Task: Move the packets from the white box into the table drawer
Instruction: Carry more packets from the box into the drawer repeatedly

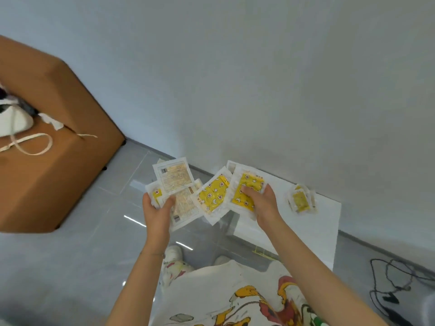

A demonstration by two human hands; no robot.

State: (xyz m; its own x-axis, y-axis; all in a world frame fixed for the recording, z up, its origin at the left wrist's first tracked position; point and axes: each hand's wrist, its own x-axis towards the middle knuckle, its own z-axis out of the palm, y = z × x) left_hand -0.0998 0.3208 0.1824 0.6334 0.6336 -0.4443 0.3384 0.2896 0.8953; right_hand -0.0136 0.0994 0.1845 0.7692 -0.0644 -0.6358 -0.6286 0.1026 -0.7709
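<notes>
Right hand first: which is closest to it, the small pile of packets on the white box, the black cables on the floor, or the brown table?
From the right hand, in the head view:
1. Small pile of packets, just to its right on the white box.
2. Black cables, lower right on the floor.
3. Brown table, far left.

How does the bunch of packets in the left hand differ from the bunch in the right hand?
The left hand holds its packets mostly printed-text side up, pale with barcodes; the right hand holds its packets yellow patterned side up. The left bunch fans upward, while the right bunch spreads sideways toward the middle. Both bunches are white-edged, square sachets held above the floor.
</notes>
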